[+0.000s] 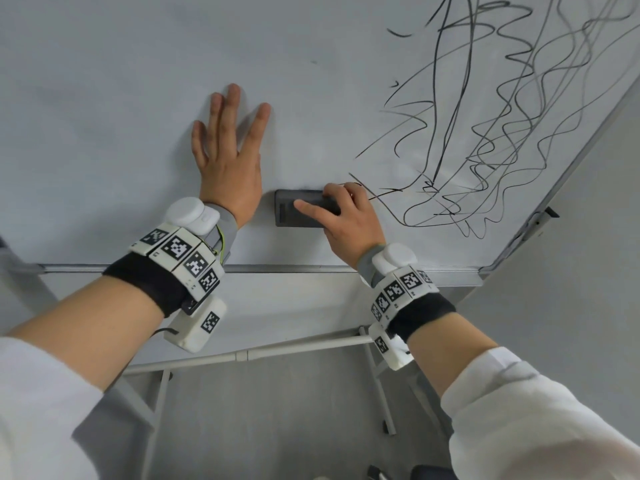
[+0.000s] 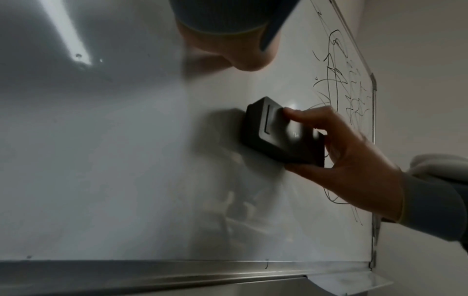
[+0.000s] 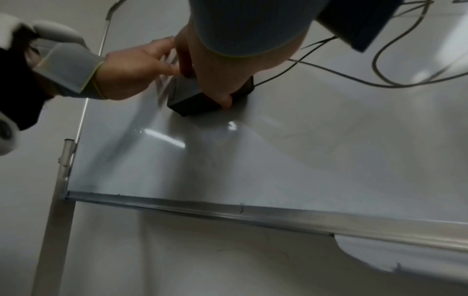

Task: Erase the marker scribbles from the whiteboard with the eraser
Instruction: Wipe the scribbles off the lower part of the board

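A black rectangular eraser [image 1: 294, 211] [image 2: 278, 132] [image 3: 187, 96] lies flat against the whiteboard [image 1: 104, 98], near its lower edge. My right hand [image 1: 346, 216] [image 2: 341, 152] grips the eraser's right end, fingers curled over the top and thumb under it. Black marker scribbles [image 1: 485, 133] [image 2: 339, 96] cover the board's right part, starting just right of the eraser. My left hand [image 1: 228, 150] [image 3: 134, 66] presses flat on the board left of the eraser, fingers spread and straight, holding nothing.
A metal tray rail [image 1: 294, 268] [image 2: 177, 272] [image 3: 278, 216] runs along the board's bottom edge. The board's right frame edge [image 1: 571, 168] slants down. Stand legs and a crossbar [image 1: 277, 351] show below, over a grey floor.
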A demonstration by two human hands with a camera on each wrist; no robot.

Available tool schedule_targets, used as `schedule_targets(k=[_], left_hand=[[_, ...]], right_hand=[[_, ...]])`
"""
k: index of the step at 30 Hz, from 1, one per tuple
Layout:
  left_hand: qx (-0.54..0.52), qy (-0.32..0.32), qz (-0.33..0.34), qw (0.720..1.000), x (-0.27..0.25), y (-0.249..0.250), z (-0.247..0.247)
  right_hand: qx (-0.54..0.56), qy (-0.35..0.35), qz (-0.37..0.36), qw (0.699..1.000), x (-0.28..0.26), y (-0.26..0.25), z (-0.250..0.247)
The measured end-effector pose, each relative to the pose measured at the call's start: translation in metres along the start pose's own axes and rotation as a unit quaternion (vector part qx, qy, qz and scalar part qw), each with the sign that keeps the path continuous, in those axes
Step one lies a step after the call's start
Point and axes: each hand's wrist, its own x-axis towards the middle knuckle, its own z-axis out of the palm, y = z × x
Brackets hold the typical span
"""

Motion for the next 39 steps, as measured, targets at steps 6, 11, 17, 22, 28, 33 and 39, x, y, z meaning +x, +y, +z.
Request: schedule_targets(k=[6, 11, 17, 22, 28, 33, 39], left_hand=[[-0.001, -0.009, -0.006, 1.0, -0.003, 0.001, -0.001], [-0.001, -0.001, -0.015, 1.0, -0.003, 0.003, -0.001], [-0.001, -0.001, -0.011, 1.0, -0.003, 0.003, -0.001], [-0.006, -0.013, -0.011, 1.0, -0.004, 0.008, -0.003], [-0.011, 0.0, -0.019, 1.0, -0.006, 0.01, 0.0], [-0.011, -0.004, -0.017, 1.0, -0.007, 0.01, 0.001], [-0.016, -0.009, -0.014, 1.0, -0.007, 0.012, 0.003]], right_hand=[[-0.007, 0.031, 0.028, 0.999, 0.021, 0.006, -0.011], [0.003, 0.017, 0.023, 1.0, 0.001, -0.001, -0.001], [0.009, -0.023, 0.008, 1.0, -0.011, -0.003, 0.0], [0.001, 0.027, 0.057, 0.998, 0.019, 0.011, -0.016], [0.003, 0.012, 0.042, 0.999, -0.005, 0.003, -0.007], [0.005, -0.021, 0.017, 1.0, -0.019, 0.0, -0.004], [0.002, 0.023, 0.061, 0.998, 0.01, 0.008, -0.015]])
